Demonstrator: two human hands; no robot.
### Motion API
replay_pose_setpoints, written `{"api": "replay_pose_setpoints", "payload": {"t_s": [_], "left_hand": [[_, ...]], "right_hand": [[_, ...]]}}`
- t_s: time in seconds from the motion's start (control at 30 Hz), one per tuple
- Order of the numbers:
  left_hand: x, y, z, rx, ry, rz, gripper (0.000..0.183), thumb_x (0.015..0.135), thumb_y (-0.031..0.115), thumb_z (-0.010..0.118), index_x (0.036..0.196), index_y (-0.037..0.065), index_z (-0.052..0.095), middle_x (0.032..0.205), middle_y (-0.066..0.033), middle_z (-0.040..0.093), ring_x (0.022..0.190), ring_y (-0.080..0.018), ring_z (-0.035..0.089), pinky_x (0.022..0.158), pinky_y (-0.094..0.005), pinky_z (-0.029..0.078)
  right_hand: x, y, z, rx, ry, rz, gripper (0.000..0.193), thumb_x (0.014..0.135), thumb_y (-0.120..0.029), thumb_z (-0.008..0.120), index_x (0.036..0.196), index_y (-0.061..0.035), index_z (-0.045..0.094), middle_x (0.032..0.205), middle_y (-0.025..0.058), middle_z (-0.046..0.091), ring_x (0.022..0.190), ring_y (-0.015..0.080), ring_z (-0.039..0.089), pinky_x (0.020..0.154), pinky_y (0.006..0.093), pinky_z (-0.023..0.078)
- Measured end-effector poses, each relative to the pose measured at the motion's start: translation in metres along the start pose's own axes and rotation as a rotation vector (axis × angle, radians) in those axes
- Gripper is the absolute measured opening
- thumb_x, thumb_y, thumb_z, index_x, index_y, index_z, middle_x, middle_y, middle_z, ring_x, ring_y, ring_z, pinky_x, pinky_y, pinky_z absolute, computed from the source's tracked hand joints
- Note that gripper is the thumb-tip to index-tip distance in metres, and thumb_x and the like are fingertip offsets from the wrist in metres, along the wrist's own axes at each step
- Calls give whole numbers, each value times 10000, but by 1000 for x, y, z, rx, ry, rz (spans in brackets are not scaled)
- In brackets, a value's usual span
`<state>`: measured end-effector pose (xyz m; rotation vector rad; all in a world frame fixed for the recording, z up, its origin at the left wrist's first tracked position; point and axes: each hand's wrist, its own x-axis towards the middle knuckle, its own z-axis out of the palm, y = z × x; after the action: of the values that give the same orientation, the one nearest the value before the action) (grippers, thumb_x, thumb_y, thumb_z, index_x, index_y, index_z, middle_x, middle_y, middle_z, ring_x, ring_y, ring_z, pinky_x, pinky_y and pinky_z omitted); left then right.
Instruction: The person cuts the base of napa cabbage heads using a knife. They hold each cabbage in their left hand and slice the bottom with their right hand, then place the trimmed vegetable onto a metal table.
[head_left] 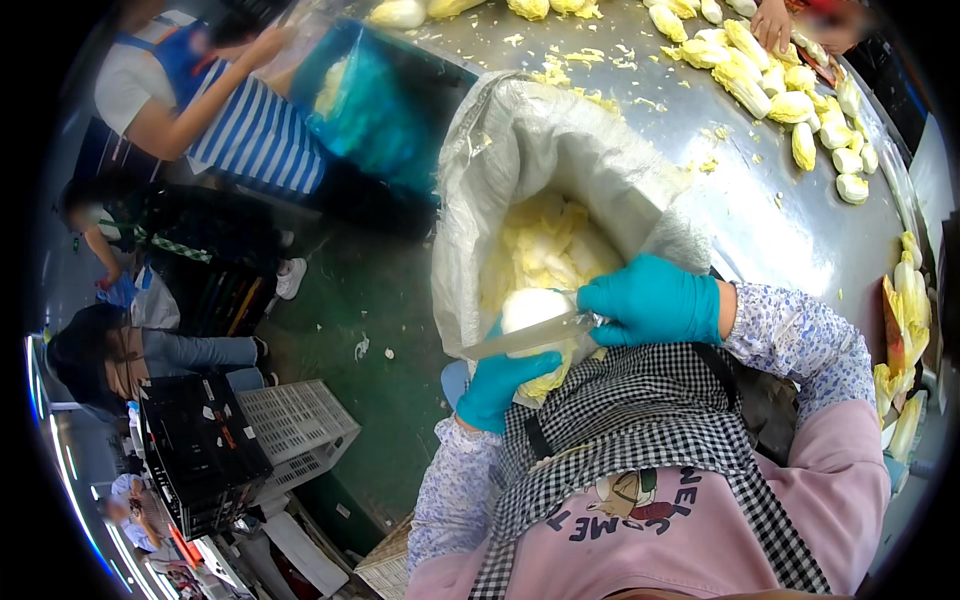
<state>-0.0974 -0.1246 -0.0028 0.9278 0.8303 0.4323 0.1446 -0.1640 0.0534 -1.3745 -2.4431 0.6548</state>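
The left hand (503,388) is curled around the pale cabbage (535,307), which lies at its fingers, near the opening of the white sack (560,130). The right hand (650,300) is folded firmly on the knife (535,336), whose blade crosses the cabbage.

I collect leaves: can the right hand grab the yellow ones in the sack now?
Probably not: the right hand holds a knife, though the white sack gapes open above the cabbage leaves.

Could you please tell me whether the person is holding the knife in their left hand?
No, the right hand grips the knife, while the left hand holds the cabbage.
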Motion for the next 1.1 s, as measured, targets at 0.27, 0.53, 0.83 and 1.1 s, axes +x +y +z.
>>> {"api": "replay_pose_setpoints", "payload": {"t_s": [0.27,0.53,0.83,1.1], "left_hand": [[7,-2,-9,37,-27,41,703,684,113,809,1274,28,437,1187,-109,551,1071,-213,558,896,-344,499],[9,-18,-24,113,-17,24,726,668,140,821,1266,-3,434,1194,-144,542,1080,-230,557,893,-350,497],[11,6,-28,216,-211,162,774,617,172,848,1269,24,458,1211,-107,556,1105,-228,541,960,-350,442],[39,-12,-35,74,-167,186,700,753,164,758,1337,18,400,1269,-113,511,1146,-219,511,984,-325,423]], "right_hand": [[7,9,16,24,-22,55,287,829,-325,591,990,-93,540,753,107,615,614,296,613,523,403,491],[8,17,46,163,-33,194,250,826,-292,594,949,-82,537,732,135,616,621,324,616,553,412,504],[-31,63,116,246,-150,608,223,833,-250,556,909,-48,612,771,181,643,674,337,627,617,413,508],[6,19,63,852,345,668,403,827,-368,664,1091,-72,597,911,139,647,798,218,624,728,344,496]]}}
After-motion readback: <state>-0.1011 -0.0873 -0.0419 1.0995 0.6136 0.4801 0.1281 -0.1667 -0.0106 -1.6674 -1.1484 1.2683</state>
